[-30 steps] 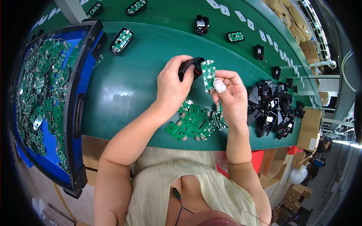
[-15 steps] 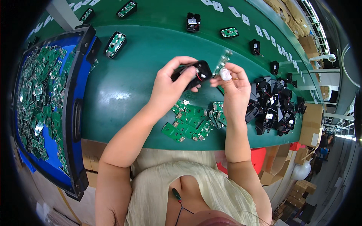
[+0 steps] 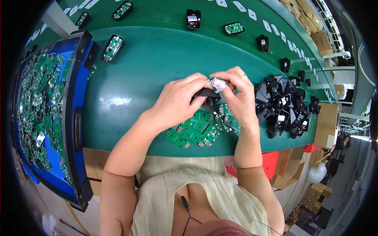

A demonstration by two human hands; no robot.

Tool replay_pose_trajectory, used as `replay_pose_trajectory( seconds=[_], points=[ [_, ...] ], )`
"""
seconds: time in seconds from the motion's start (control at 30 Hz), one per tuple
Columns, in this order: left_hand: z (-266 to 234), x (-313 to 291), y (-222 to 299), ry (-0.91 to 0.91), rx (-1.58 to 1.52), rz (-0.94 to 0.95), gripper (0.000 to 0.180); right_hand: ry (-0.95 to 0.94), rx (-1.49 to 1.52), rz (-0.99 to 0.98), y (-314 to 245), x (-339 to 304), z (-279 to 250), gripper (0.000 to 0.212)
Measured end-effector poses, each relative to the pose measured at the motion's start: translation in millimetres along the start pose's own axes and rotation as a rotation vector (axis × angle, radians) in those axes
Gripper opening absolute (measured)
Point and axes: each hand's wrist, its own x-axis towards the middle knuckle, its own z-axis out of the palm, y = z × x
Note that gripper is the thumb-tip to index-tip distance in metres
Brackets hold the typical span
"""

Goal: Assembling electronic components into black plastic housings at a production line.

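Note:
My left hand (image 3: pixel 179 98) is closed round a black plastic housing (image 3: pixel 205 93), held tilted above the green worktop. A thin red wire with a white end (image 3: pixel 210 110) hangs from it. My right hand (image 3: pixel 241 92) has its fingertips together at the housing's upper edge, pinching a small green circuit board (image 3: pixel 212 80) that is mostly hidden. A white finger cover (image 3: pixel 217 84) sits on one of its digits. Just below both hands lies a loose pile of green circuit boards (image 3: pixel 193 130).
A blue tray with a black frame (image 3: pixel 75 118), heaped with boards, stands at left. Several black housings (image 3: pixel 283 108) with wires are piled at right. On the worktop lies a housing with a board (image 3: pixel 113 48). More housings (image 3: pixel 193 19) and white pieces (image 3: pixel 252 15) line the far belt.
My right hand has brought the circuit board leftward to the housing, and both hands now meet. The housing has been tilted, and its red wire hangs below.

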Motion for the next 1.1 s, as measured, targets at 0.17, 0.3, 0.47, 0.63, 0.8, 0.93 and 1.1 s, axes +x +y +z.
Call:
replay_pose_trajectory(
  seconds=[0.17, 0.3, 0.47, 0.63, 0.8, 0.93, 1.1],
  points=[
    [4, 4, -2, 0.195, -0.042, 0.034, 0.019, 0.101, 0.385, 0.334, 10, -3, -8, 0.012],
    [3, 6, -11, 0.468, -0.200, -0.304, 0.014, 0.174, 0.716, 0.318, 9, -2, -7, 0.009],
    [1, 6, -11, 0.519, -0.129, -0.281, 0.013, -0.072, 1.161, 0.344, -4, -10, 7, 0.014],
    [1, 5, -7, 0.522, -0.116, -0.268, 0.013, -0.118, 1.170, 0.379, -12, -11, 16, 0.015],
    [0, 6, -5, 0.571, -0.168, -0.256, 0.013, -0.091, 1.137, 0.399, -14, -12, 20, 0.015],
    [-1, 7, -5, 0.589, -0.155, -0.256, 0.013, -0.089, 1.158, 0.397, -9, -13, 18, 0.015],
    [0, 6, -8, 0.592, -0.139, -0.226, 0.012, -0.097, 1.169, 0.388, -9, -12, 18, 0.014]
  ],
)
